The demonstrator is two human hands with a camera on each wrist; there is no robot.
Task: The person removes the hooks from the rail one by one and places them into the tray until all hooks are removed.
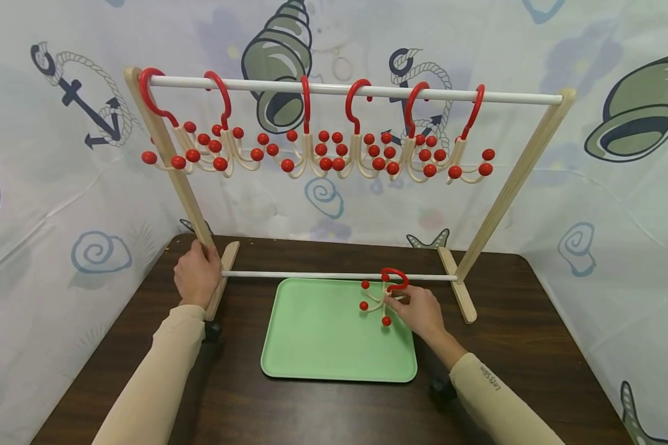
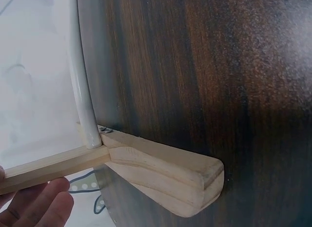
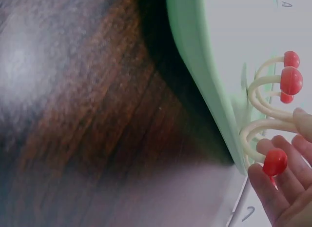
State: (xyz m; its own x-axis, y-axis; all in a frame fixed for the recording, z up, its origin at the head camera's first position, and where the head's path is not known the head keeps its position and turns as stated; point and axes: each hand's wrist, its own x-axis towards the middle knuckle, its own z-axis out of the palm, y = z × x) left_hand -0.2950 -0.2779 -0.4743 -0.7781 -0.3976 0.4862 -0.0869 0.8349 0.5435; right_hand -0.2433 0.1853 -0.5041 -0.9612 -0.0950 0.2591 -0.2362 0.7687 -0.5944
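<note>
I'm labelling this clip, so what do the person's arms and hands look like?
The left sleeve and right sleeve are long and cream, the right with small dark lettering near its cuff. The left hand and right hand are ungloved. Black objects beside both cuffs are too unclear to identify.

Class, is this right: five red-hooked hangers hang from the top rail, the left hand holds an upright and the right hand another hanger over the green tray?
The count is wrong: the head view shows six hangers on the top rail. The left hand holds an upright and the right hand another hanger over the green tray.
</note>
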